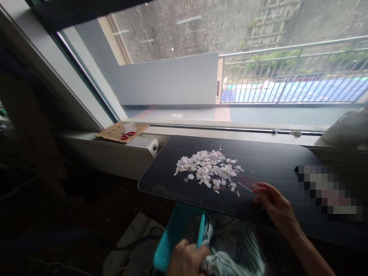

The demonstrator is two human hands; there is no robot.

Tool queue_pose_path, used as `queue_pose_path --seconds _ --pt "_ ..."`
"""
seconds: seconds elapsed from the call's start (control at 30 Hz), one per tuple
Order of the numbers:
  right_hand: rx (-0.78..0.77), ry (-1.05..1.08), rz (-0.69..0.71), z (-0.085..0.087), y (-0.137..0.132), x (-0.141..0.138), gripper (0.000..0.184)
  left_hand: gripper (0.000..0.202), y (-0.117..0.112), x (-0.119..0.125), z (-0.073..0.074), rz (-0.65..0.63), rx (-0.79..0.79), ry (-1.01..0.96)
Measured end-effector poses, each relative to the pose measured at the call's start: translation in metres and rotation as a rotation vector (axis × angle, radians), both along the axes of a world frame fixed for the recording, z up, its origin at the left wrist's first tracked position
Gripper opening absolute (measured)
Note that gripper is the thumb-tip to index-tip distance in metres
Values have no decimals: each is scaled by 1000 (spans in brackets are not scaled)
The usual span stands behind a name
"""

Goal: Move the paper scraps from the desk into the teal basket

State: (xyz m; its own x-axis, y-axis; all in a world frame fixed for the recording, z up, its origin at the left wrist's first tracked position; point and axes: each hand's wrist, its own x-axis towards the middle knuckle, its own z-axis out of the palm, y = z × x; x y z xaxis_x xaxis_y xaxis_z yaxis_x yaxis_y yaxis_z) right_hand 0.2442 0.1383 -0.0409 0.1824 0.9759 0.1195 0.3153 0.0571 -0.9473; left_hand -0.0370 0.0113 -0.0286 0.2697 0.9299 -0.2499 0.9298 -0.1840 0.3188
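Observation:
A heap of small white and pink paper scraps (208, 168) lies on a dark tabletop (270, 161). My right hand (273, 201) rests on the table just right of the heap, fingers curled loosely, touching a thin clear pinkish disc (248, 183). Below the table's front edge my left hand (186, 258) is closed round the handle of a teal dustpan (175, 234), held under the edge. Striped fabric (232, 249) lies beside the dustpan.
On the window sill at the left sit a brown envelope (115, 132) with red scissors (128, 135) and a white slatted box (143, 143). A large window with an outside railing (287, 76) is behind. A pale rounded object (345, 130) stands at the right.

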Motion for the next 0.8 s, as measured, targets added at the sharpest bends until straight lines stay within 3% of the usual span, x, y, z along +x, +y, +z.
queue_pose_path --seconds 0.2,0.33,0.47,0.63,0.8 --pt "151 -103 29 -7 20 14 35 20 -17 33 31 146 -55 -10" --pt "262 -231 164 -6 20 11 34 19 -26 45 42 173 -58 6" --pt "347 -341 220 -1 19 7 31 17 -26 48 44 148 -66 15" --pt "348 -366 252 0 18 6 29 16 -21 45 44 120 -76 -6" --pt "303 -428 179 1 16 5 27 15 -17 38 40 97 -68 -31"
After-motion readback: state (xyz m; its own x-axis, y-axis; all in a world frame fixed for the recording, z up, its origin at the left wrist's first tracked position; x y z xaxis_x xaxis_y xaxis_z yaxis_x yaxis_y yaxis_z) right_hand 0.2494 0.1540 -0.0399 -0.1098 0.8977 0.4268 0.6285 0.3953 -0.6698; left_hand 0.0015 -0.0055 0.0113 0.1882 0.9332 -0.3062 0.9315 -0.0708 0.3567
